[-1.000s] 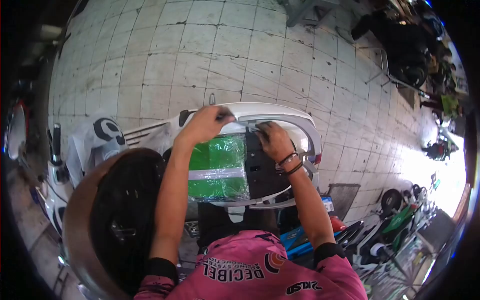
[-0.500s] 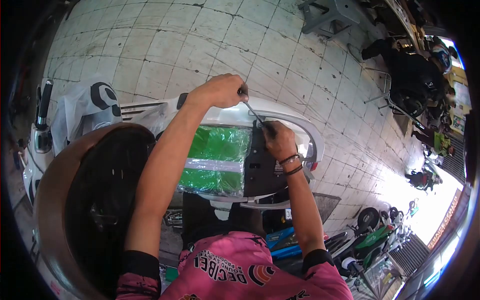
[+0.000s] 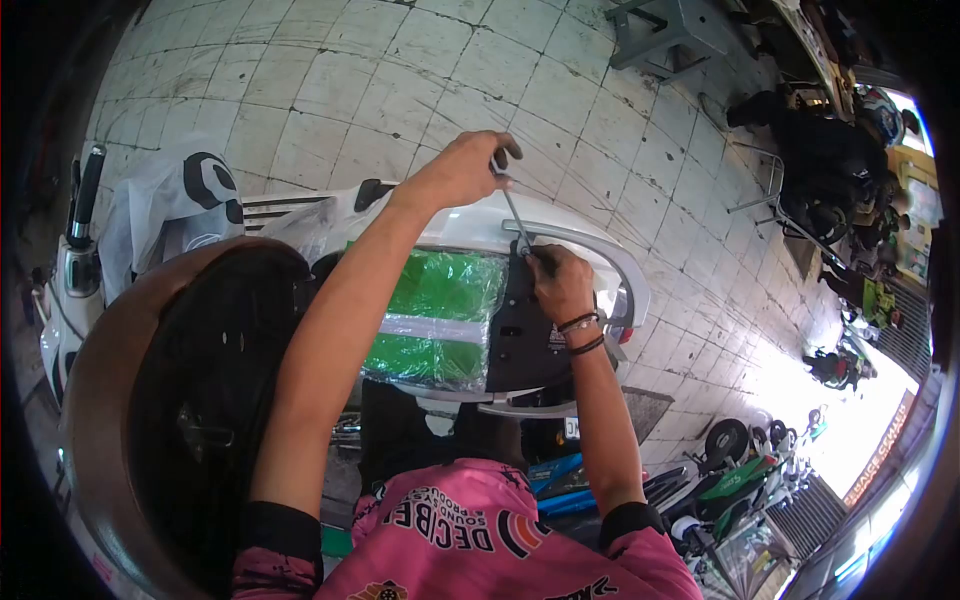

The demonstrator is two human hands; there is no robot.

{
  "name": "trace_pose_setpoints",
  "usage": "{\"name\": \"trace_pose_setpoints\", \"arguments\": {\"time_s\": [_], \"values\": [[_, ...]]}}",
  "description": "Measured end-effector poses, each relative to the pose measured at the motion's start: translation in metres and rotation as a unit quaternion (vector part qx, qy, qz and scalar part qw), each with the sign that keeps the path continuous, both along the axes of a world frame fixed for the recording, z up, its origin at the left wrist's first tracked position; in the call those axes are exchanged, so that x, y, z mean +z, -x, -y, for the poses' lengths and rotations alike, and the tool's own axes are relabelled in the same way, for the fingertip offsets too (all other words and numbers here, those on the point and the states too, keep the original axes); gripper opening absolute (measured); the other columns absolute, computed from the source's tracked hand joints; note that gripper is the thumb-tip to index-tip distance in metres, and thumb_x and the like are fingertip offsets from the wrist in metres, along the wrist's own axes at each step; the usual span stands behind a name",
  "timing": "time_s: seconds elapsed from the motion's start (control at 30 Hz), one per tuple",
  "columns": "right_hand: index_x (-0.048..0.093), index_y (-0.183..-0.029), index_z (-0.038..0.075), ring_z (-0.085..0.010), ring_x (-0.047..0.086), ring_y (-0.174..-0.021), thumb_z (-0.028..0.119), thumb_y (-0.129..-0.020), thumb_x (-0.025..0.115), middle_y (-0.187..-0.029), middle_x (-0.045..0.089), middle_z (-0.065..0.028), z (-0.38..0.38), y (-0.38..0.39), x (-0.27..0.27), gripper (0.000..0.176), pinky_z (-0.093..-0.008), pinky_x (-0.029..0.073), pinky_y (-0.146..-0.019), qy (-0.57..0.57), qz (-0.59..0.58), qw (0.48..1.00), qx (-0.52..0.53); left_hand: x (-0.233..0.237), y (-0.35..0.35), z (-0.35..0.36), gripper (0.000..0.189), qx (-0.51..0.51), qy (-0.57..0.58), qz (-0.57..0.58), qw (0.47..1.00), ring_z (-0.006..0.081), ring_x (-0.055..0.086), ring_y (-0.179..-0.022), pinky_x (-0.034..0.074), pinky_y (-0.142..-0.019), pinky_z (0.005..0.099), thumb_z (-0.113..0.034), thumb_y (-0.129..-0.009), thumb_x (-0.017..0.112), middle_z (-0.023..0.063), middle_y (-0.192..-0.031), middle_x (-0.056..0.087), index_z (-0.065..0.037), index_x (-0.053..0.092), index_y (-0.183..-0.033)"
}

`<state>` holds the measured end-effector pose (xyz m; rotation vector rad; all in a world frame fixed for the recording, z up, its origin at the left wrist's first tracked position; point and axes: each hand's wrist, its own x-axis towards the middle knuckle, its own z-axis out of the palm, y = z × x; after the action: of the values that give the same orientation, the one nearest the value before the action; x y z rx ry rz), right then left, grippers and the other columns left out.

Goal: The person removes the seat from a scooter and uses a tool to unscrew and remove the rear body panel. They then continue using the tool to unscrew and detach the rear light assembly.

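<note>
A slim metal wrench (image 3: pixel 514 214) runs from one hand to the other, over the front of a dark plate (image 3: pixel 520 340) at the scooter's tail. My left hand (image 3: pixel 463 172) is closed around its far end, with the index finger lifted. At the lower end, the fingers of my right hand (image 3: pixel 563 283) pinch the wrench's head, by the mounting point of the grey grab rail (image 3: pixel 615 262). The fastener there is mostly hidden by my fingers. Beside the plate lies a green and white panel (image 3: pixel 440 285) under clear plastic wrap.
The brown seat (image 3: pixel 105 400) is tipped up at left, its black underside facing the wrapped panel. Plastic covers the scooter's front (image 3: pixel 165 205). A grey stool (image 3: pixel 670 35) stands on the tiled floor (image 3: pixel 400 80). Several motorbikes (image 3: pixel 735 480) are parked at lower right.
My left hand has moved slightly up and to the right, swinging the wrench's upper end with it, and its index finger has lifted. My right hand stays at the same mounting point.
</note>
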<state>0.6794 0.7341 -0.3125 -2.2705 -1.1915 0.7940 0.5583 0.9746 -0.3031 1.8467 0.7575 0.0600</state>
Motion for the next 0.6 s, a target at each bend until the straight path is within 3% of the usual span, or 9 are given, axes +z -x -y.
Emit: {"name": "trace_pose_setpoints", "arguments": {"time_s": [0.23, 0.3, 0.33, 0.4, 0.43, 0.5, 0.53, 0.6], "values": [[0.079, -0.098, 0.005, -0.0396, 0.073, -0.091, 0.02, -0.089, 0.075, -0.097, 0.077, -0.0181, -0.001, 0.003, -0.01, 0.018, -0.047, 0.057, -0.084, 0.015, 0.043, 0.999, 0.016, -0.011, -0.011, 0.007, 0.036, 0.032, -0.066, 0.048, 0.996, 0.0247, 0.07, -0.089, 0.058, -0.084, 0.0377, -0.008, -0.087, 0.079, 0.0132, -0.105, 0.072, -0.006, 0.069, -0.122], [0.079, -0.097, 0.005, -0.0401, 0.073, -0.09, 0.021, -0.089, 0.075, -0.096, 0.077, -0.0183, 0.002, 0.0, -0.009, 0.018, -0.0475, 0.057, -0.085, -0.002, 0.015, 1.0, 0.017, -0.012, -0.006, -0.001, 0.041, -0.007, -0.012, -0.016, 1.0, 0.0263, 0.068, -0.107, 0.055, -0.097, 0.0385, -0.01, -0.088, 0.078, 0.013, -0.124, 0.069, -0.007, 0.068, -0.127], [0.079, -0.097, 0.005, -0.0401, 0.073, -0.09, 0.021, -0.089, 0.075, -0.096, 0.077, -0.0183, 0.0, -0.001, -0.01, 0.018, -0.0475, 0.057, -0.085, -0.002, 0.015, 1.0, 0.016, -0.014, -0.003, -0.001, 0.041, -0.008, -0.013, -0.016, 1.0, 0.0263, 0.068, -0.107, 0.055, -0.097, 0.0385, -0.01, -0.088, 0.078, 0.013, -0.124, 0.069, -0.007, 0.068, -0.127], [0.079, -0.097, 0.005, -0.041, 0.072, -0.09, 0.02, -0.089, 0.075, -0.095, 0.076, -0.0187, -0.001, -0.001, -0.012, 0.018, -0.0482, 0.056, -0.085, -0.006, 0.016, 1.0, 0.011, -0.02, 0.005, 0.003, 0.044, -0.013, -0.166, 0.018, 0.986, 0.0283, 0.057, -0.132, 0.045, -0.114, 0.0409, -0.014, -0.088, 0.078, 0.0119, -0.144, 0.06, -0.01, 0.068, -0.131], [0.079, -0.097, 0.005, -0.041, 0.072, -0.09, 0.02, -0.089, 0.075, -0.095, 0.076, -0.0187, 0.0, 0.001, -0.012, 0.018, -0.0482, 0.056, -0.085, -0.005, 0.015, 1.0, 0.013, -0.023, 0.005, 0.006, 0.044, -0.011, -0.165, 0.017, 0.986, 0.0283, 0.057, -0.132, 0.045, -0.114, 0.0409, -0.014, -0.088, 0.078, 0.0119, -0.144, 0.06, -0.01, 0.068, -0.131], [0.079, -0.097, 0.004, -0.0413, 0.072, -0.091, 0.02, -0.089, 0.075, -0.096, 0.076, -0.0193, -0.002, 0.002, -0.012, 0.018, -0.0483, 0.056, -0.085, -0.004, 0.027, 1.0, 0.007, -0.027, -0.002, 0.008, 0.048, -0.104, -0.25, 0.022, 0.962, 0.0305, 0.043, -0.146, 0.031, -0.126, 0.0441, -0.021, -0.088, 0.079, 0.0101, -0.154, 0.052, -0.012, 0.068, -0.134], [0.079, -0.097, 0.004, -0.0413, 0.072, -0.091, 0.02, -0.089, 0.075, -0.096, 0.076, -0.0193, -0.003, 0.002, -0.012, 0.018, -0.0483, 0.056, -0.085, -0.006, 0.028, 1.0, 0.008, -0.028, -0.004, 0.011, 0.048, -0.103, -0.253, 0.022, 0.962, 0.0305, 0.043, -0.146, 0.031, -0.126, 0.0441, -0.021, -0.088, 0.079, 0.0101, -0.154, 0.052, -0.012, 0.068, -0.134], [0.078, -0.097, 0.003, -0.0412, 0.072, -0.092, 0.02, -0.089, 0.075, -0.098, 0.076, -0.02, -0.002, 0.003, -0.012, 0.019, -0.0484, 0.056, -0.084, 0.001, 0.035, 0.999, 0.009, -0.031, -0.008, 0.017, 0.05, -0.23, -0.331, 0.045, 0.914, 0.0322, 0.044, -0.145, 0.028, -0.128, 0.045, -0.036, -0.09, 0.076, 0.0127, -0.148, 0.057, -0.008, 0.069, -0.131]]}}
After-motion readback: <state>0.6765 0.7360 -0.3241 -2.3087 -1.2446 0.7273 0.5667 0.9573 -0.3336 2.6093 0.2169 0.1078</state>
